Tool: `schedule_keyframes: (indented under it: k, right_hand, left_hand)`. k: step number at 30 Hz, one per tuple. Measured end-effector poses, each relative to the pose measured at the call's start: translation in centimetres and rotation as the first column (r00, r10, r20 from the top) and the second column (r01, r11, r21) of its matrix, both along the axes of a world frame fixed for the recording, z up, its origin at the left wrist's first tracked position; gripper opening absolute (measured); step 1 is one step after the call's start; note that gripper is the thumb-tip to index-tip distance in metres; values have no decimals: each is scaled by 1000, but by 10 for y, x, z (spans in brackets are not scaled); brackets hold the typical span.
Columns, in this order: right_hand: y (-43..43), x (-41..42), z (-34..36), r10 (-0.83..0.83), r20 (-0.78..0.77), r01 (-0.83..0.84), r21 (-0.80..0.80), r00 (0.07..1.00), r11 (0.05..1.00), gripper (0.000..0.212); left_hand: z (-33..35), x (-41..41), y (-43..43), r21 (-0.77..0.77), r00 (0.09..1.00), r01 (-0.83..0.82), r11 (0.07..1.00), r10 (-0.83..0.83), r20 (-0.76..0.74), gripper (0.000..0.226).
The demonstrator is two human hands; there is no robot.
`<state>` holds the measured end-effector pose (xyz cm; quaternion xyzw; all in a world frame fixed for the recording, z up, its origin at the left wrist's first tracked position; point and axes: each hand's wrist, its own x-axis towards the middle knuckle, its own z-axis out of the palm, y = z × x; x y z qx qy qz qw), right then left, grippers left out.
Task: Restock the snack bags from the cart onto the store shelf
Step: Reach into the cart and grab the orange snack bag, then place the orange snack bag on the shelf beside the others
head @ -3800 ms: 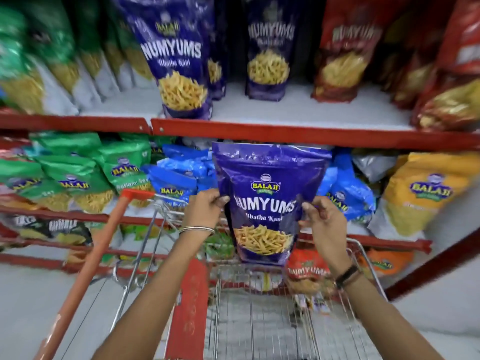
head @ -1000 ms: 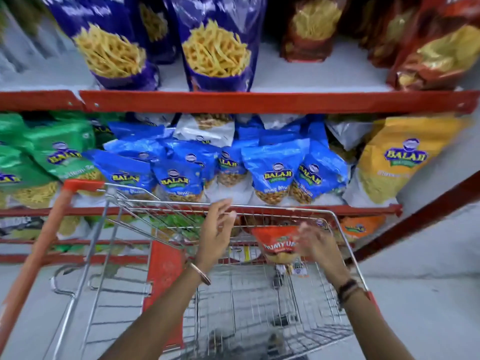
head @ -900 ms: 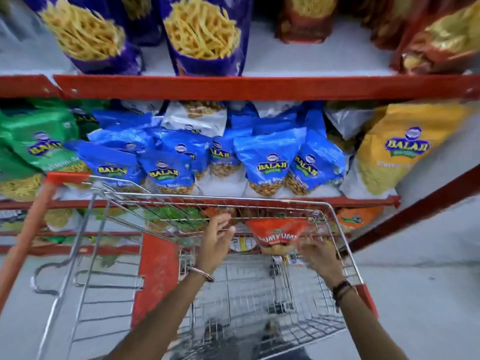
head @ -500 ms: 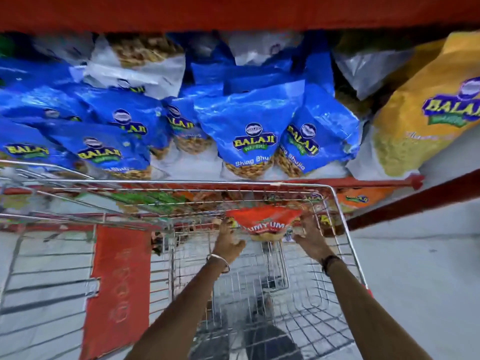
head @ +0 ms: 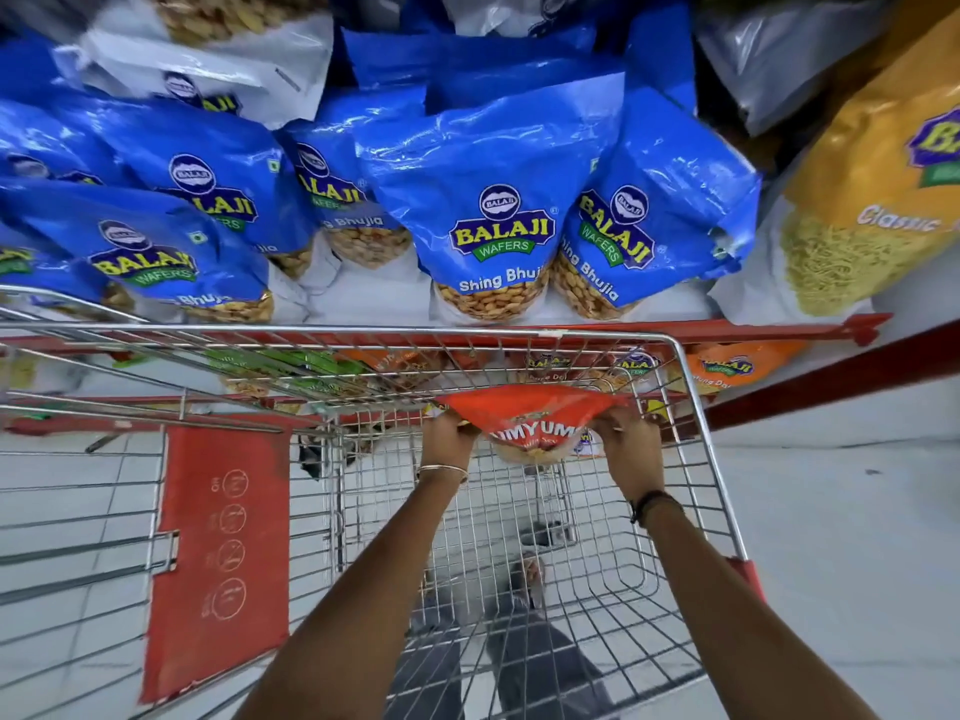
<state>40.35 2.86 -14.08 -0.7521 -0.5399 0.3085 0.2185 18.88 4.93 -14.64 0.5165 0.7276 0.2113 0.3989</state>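
The red snack bag (head: 530, 415) is held inside the wire cart (head: 696, 423), just below the cart's far rim and near its far wall. The bag is gripped at both upper corners. The left hand (head: 448, 440) is closed on the bag's left corner, fingers curled around the edge. The right hand (head: 626, 438) is closed on the bag's right corner in the same manner. Part of the lettering "UMYUM" is visible on the bag face between the two hands.

A thin bangle (head: 442, 471) is worn on the left wrist, and a dark band (head: 652, 504) on the right wrist. The red child-seat flap (head: 221, 553) is positioned at the cart's left side.

Beyond the cart's far rim, the store shelf (head: 779, 327) is stocked with blue Shing Bhujia bags (head: 493, 200). A yellow bag (head: 872, 200) is placed at the right end of that shelf, beside the blue bags. Orange bags (head: 737, 366) are located on the shelf level below, behind the cart's far right corner.
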Motion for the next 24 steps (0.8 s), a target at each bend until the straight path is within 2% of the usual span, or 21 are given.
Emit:
schedule_keyframes:
  k: [2, 5, 9, 15, 19, 22, 24]
  right_hand:
    - [-6, -1, 16, -43, -60, 45, 39, 997, 998, 10]
    - [-15, -2, 46, -55, -134, 68, 98, 990, 993, 9]
    - [-25, -6, 105, -9, -250, 63, 210, 968, 976, 9]
    - [-21, -19, 207, 93, -304, 52, 436, 948, 899, 12]
    - [-6, -26, 277, 131, -374, 111, 559, 918, 822, 3]
    - [14, -26, 333, 192, -351, 104, 672, 916, 733, 8]
    - [32, -25, 371, 244, -389, 140, 736, 888, 663, 7]
  left_hand:
    - [17, -3, -7, 43, 1000, 5, 999, -4, -27, 10]
    - [51, -8, -20, 133, 1000, -11, 991, 7, 30, 13]
    - [111, -20, -35, 219, 990, -50, 974, 20, 141, 11]
    - [221, -34, -31, 375, 958, -168, 912, 61, 281, 13]
    - [300, -37, -16, 364, 843, -270, 891, 36, 537, 19]
    - [357, -36, 3, 361, 741, -320, 876, -6, 672, 14]
    - [399, -32, 16, 371, 683, -328, 869, -54, 729, 15]
